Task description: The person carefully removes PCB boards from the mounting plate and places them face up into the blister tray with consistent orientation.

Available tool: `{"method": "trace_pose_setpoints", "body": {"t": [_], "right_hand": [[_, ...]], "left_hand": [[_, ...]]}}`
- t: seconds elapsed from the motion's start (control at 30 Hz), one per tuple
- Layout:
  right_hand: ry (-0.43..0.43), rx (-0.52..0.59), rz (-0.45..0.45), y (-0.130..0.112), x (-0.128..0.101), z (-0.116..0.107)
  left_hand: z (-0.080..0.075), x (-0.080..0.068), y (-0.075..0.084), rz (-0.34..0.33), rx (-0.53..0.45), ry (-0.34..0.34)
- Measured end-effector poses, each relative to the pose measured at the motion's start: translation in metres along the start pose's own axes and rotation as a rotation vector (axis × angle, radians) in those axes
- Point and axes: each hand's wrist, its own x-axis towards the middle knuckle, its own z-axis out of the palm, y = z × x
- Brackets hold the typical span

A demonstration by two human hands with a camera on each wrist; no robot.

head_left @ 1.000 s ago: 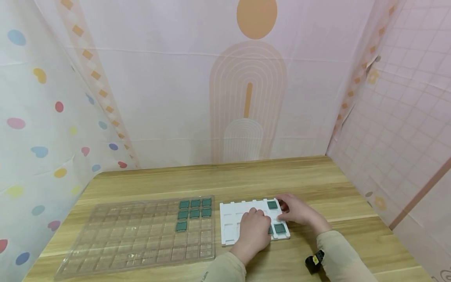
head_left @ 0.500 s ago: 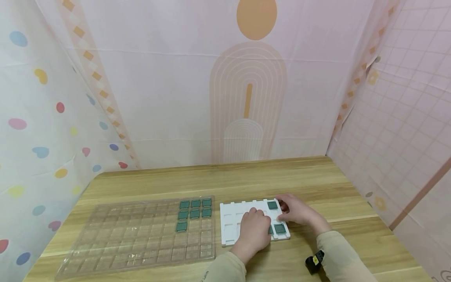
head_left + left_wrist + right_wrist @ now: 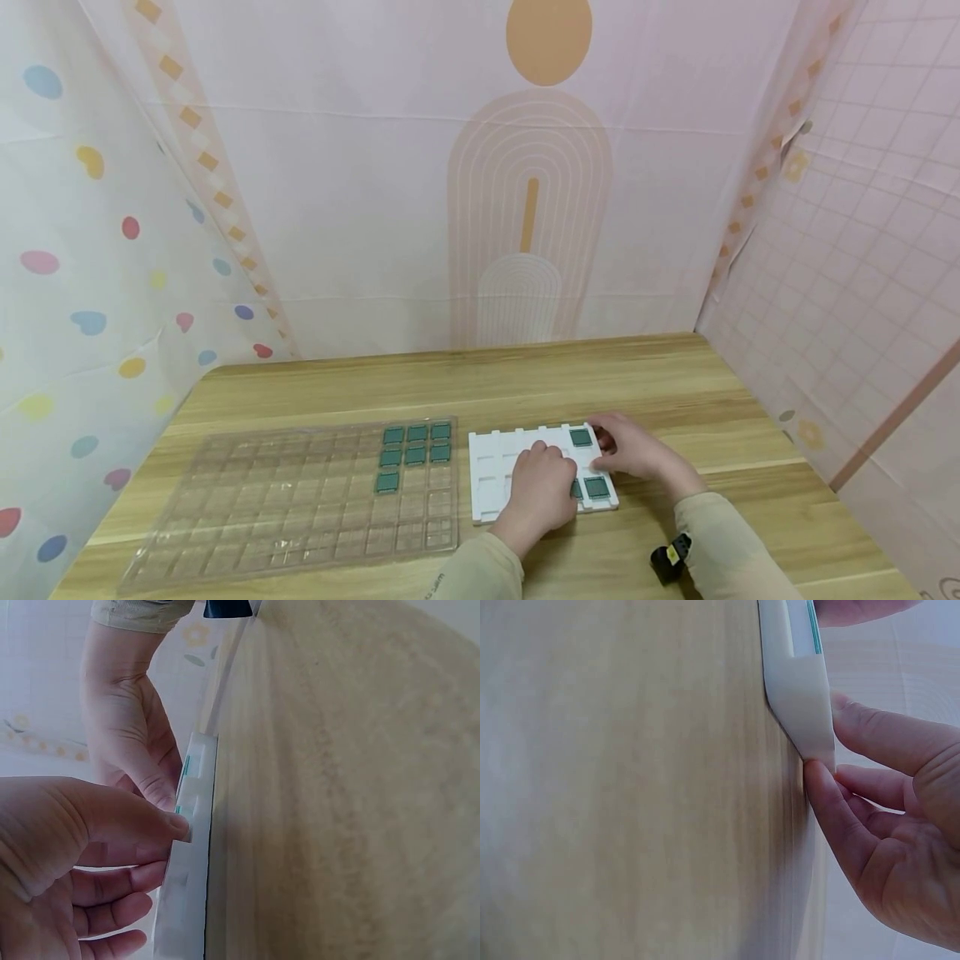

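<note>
White plastic, the small tray (image 3: 495, 467) lies flat on the wooden counter (image 3: 450, 383), just right of the large clear tray (image 3: 300, 500), with its long axis running left to right across the person. In the head view both hands are on it: the left hand (image 3: 542, 492) covers the middle and near part, fingers curled down onto the surface, and the right hand (image 3: 633, 450) sits at the right end, so each hand is equally close. Green chips (image 3: 581, 436) show in the pockets at the tray's right end (one at the far corner, more near the front corner), and more green chips (image 3: 414, 454) sit in the clear tray, well apart from the hands.

From the left wrist, the white tray (image 3: 187, 885) is seen edge-on. The left thumb tip presses at its upper edge and the other fingers (image 3: 112, 911) bend below; whether they pinch a chip I cannot tell, since the palm hides the pockets.

From the right wrist, the tray's corner (image 3: 802, 697) points toward the right hand (image 3: 900, 855). One of the fingers (image 3: 832, 817) touches the corner from the counter side, the others are loosely bent just beside it, and they seem to steady the tray rather than hold anything.
</note>
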Motion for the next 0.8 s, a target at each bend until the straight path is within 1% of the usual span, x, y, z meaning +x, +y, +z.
{"method": "trace_pose_setpoints", "body": {"t": [0.1,0.27,0.47,0.57,0.8], "right_hand": [[-0.002,0.005,0.007,0.000,0.000,0.000],[-0.005,0.017,0.018,0.001,-0.001,0.000],[-0.004,0.019,0.014,0.001,-0.001,0.000],[-0.005,0.021,0.018,0.001,-0.001,0.000],[-0.004,0.030,0.032,0.000,-0.001,0.000]], "left_hand": [[-0.001,0.000,-0.002,0.001,-0.021,-0.003],[-0.002,0.002,-0.005,0.001,-0.070,-0.027],[-0.001,0.004,-0.007,-0.005,-0.149,-0.039],[-0.001,0.003,-0.009,-0.010,-0.167,-0.023],[-0.005,0.001,-0.011,-0.004,-0.171,0.069]]}}
